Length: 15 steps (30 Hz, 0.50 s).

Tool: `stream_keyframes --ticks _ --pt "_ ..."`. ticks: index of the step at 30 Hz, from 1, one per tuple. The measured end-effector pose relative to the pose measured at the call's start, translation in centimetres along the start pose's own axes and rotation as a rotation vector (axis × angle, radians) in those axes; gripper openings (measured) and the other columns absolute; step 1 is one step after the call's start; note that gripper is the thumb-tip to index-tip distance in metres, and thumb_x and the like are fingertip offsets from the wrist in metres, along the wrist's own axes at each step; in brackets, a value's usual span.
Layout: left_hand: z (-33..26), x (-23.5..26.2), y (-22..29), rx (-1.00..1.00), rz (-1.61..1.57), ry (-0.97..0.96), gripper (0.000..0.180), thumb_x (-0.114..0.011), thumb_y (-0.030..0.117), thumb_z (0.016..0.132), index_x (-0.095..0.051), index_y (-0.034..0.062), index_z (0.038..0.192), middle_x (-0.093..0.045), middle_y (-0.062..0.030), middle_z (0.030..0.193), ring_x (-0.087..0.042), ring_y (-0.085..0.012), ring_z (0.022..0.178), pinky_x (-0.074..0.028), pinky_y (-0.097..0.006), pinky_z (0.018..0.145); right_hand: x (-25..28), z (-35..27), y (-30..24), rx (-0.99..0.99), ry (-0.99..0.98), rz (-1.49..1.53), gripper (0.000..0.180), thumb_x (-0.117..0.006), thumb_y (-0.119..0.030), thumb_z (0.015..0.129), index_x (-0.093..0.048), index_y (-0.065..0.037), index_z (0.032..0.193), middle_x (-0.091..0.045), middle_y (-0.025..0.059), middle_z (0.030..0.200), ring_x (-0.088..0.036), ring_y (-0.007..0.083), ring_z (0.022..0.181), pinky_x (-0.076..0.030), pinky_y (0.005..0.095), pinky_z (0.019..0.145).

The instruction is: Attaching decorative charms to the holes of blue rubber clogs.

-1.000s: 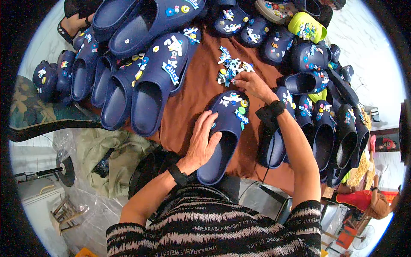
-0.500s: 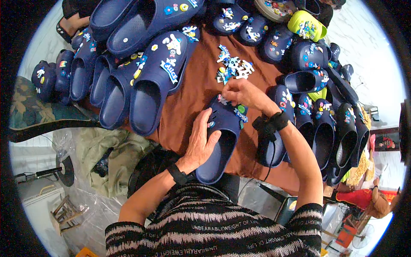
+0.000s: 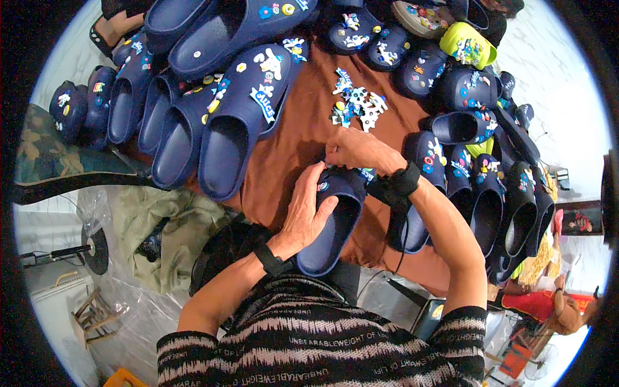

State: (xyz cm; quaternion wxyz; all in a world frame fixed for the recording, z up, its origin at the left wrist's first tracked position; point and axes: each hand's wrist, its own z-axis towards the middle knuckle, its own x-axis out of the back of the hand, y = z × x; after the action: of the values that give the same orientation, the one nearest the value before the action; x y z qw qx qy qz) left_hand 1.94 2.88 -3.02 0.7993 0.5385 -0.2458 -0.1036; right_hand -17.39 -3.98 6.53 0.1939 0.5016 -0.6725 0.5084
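Note:
A navy clog [image 3: 332, 229] lies in front of me, toe pointing away, its heel end near my body. My left hand [image 3: 303, 213] grips its left side, thumb over the opening's edge and fingers along the upper. Above the toe, my right hand [image 3: 364, 151] is closed in a pinch; its fingers press at the upper beside my left fingertips, and what they hold is hidden. Several small charms show partly on the upper under my right hand. Just beyond that hand lies a loose pile of white, blue and yellow charms [image 3: 362, 103].
Brown cloth [image 3: 290, 129] covers the table. Large navy clogs with charms [image 3: 222, 155] crowd its left side. More navy clogs [image 3: 487, 200] line the right, with a lime clog [image 3: 467, 45] at the far right. A cable hangs from my right wrist strap [image 3: 405, 180].
My right hand has shifted slightly left and nearer, its fingers now lower on the clog's upper beside my left fingertips. My left hand keeps its hold. The whole view has shifted slightly.

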Motion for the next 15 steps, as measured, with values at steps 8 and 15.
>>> stream_keyframes --ticks 8,15 --pt "0.0 0.0 -0.4 -0.007 0.042 -0.018 0.063 -0.051 0.042 0.1 -0.036 0.0014 0.146 -0.034 -0.0246 0.148 -0.035 -0.0408 0.136 -0.032 -0.047 0.113 1.2 1.1 3.8 -0.05 0.182 -0.024 0.032 -0.074 -0.033 0.078 -0.073 -0.005 0.093 -0.072 0.0181 0.088 -0.07 0.036 0.084 -0.055 0.0458 0.075" --pt "0.1 0.2 -0.1 0.03 0.032 -0.039 0.057 -0.05 0.042 0.1 -0.044 0.0032 0.141 -0.035 -0.0249 0.147 -0.035 -0.0435 0.135 -0.029 -0.048 0.114 1.1 2.6 9.1 -0.225 0.419 -0.219 0.021 -0.069 -0.024 0.083 -0.071 -0.005 0.094 -0.07 0.0177 0.085 -0.068 0.0364 0.082 -0.051 0.0457 0.075"
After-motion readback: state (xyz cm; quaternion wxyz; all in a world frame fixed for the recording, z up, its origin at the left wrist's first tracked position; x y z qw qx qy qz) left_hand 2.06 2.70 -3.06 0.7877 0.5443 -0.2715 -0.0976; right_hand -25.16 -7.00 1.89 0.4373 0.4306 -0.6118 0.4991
